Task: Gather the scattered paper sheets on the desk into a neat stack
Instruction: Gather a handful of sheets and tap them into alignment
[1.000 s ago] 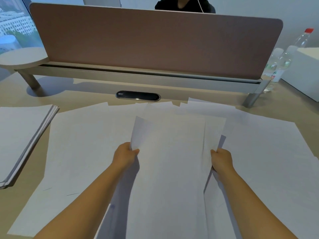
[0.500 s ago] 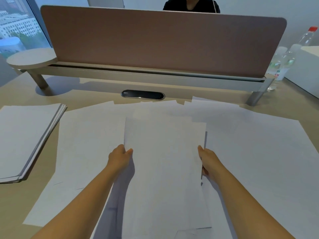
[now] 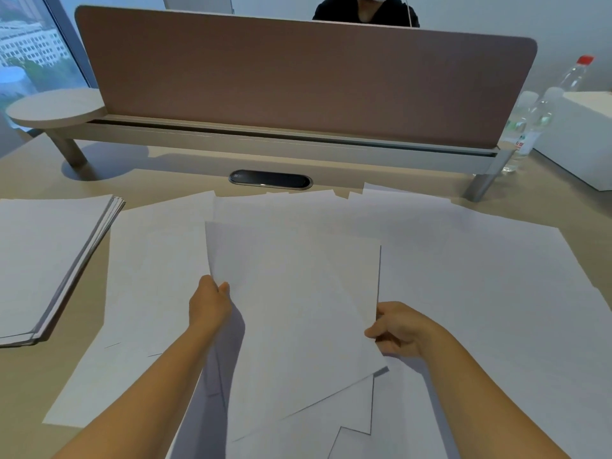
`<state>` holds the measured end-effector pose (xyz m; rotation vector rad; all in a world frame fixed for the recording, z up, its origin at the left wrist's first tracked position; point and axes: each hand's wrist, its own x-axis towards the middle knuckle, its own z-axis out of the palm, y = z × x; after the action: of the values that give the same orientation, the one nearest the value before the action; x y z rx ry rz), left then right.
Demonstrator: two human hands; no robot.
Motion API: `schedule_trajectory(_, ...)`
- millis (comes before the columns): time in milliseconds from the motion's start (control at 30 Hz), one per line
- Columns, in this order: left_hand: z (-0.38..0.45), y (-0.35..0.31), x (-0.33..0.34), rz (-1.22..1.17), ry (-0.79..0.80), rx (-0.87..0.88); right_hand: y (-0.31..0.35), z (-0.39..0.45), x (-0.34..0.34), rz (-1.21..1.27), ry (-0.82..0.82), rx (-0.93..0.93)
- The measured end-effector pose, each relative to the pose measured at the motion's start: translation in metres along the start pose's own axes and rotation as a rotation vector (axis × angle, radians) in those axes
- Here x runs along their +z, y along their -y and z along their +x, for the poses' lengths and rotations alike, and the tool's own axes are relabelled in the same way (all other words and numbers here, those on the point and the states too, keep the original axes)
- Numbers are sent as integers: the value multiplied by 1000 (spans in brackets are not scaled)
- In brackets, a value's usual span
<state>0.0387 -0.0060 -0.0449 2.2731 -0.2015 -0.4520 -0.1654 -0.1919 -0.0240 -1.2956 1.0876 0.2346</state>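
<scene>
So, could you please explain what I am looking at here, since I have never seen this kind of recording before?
There is no machine here: a person wears a camera on the head, so the single picture looks forward and down over their own two arms. The left hand and the right hand each pinch a side edge of a few white sheets, lifted slightly off the desk. Under and around them many loose sheets lie spread and overlapping. At the left edge sits a tidier pile of paper. Behind stands a brown divider panel on a low shelf, with a dark oval cable port in front of it. Clear water bottles and a white box stand at far right. Another person sits beyond the divider.
</scene>
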Motion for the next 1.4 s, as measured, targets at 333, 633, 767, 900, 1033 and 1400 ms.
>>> schedule_trajectory(333, 7, 4, -12, -17, -67, 105, 7, 19, -2, -9, -461, -275)
schedule_trajectory(633, 1, -7, -18, 14, 363, 23, 33, 39, 8, -81, -720, -415)
schedule_trajectory(767, 0, -17, -25, -55, 525, -32, 34, 43, 15, 14, -718, -437)
schedule_trajectory(900, 0, -15, -24, 43, 506, 1, 31, 43, 16, 77, -725, -437)
schedule_trajectory(1033, 6, -4, -27, 25, 285, 17, 29, 42, 4, -10, -807, -382)
schedule_trajectory(1400, 13, -9, -5, 70, 104, -129, 16, 50, 18, -29, -453, -266)
